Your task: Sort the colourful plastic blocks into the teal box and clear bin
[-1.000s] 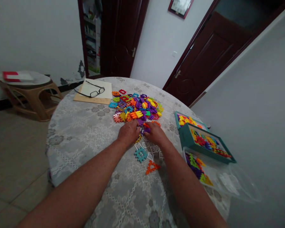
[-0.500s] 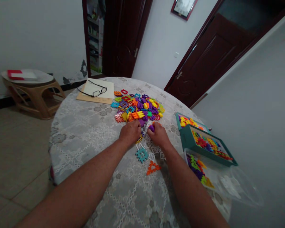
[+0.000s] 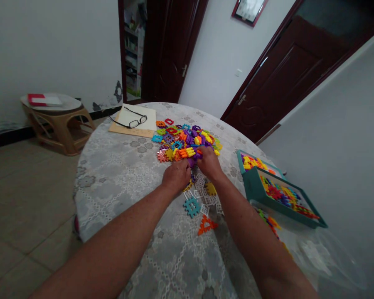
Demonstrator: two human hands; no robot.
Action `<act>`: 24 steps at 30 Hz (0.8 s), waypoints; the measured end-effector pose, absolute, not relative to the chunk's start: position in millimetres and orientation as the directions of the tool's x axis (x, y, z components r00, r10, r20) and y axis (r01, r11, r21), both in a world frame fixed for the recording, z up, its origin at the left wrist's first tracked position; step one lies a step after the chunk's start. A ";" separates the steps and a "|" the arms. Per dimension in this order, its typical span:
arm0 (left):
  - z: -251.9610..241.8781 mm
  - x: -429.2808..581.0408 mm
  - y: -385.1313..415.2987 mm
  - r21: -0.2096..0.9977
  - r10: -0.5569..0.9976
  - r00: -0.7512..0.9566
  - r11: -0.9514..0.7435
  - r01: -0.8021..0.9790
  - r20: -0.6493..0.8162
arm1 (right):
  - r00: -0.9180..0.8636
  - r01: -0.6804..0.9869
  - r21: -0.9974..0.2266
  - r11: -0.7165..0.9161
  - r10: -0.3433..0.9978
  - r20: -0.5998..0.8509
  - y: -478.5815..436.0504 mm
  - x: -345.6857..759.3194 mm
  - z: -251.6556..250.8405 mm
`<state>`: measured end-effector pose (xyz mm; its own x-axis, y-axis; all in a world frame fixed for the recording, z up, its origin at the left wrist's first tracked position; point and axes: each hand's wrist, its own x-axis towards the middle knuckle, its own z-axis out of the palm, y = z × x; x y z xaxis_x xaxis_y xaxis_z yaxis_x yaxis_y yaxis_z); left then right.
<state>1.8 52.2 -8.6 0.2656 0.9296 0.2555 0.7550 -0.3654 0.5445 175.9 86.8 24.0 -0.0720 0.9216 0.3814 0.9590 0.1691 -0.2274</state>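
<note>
A heap of colourful plastic interlocking blocks [image 3: 177,143] lies on the round table. At its near edge my left hand [image 3: 176,176] is closed, with a purple interlocking block [image 3: 190,162] at its fingertips. My right hand [image 3: 209,163] reaches onto the near right side of the heap, fingers bent down among purple and orange pieces; what they grip is hidden. Below the hands lie white lattice window pieces [image 3: 209,201], a yellow piece [image 3: 211,189], a teal square block [image 3: 192,207] and an orange triangle block [image 3: 207,224].
Eyeglasses [image 3: 134,123] rest on papers [image 3: 149,117] at the back left. To the right stand a green box [image 3: 252,189] of blocks, its block-filled lid [image 3: 241,166] and a clear plastic container [image 3: 327,253]. A stool [image 3: 60,124] is beyond the table's left side.
My right hand has moved away and up onto the heap from above the white pieces, uncovering the yellow piece. My left hand stays near the purple block. The view has shifted slightly.
</note>
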 end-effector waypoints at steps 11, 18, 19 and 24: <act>-8.7 2.3 51.3 0.520 0.933 0.278 -0.359 0.775 0.231 | 0.132 0.940 -0.341 -0.023 0.945 0.300 101.3 173.3 0.6; -6.9 2.2 50.8 0.542 0.939 0.272 -0.343 0.767 0.208 | 0.248 0.916 -0.380 -0.131 0.928 0.278 94.1 181.4 8.6; -6.7 2.1 50.7 0.544 0.939 0.275 -0.344 0.765 0.207 | 0.278 0.908 -0.389 -0.157 0.919 0.278 92.3 183.7 10.7; -8.6 2.0 51.8 0.551 0.933 0.276 -0.359 0.753 0.230 | 0.325 0.884 -0.428 -0.189 0.906 0.271 83.4 195.4 22.5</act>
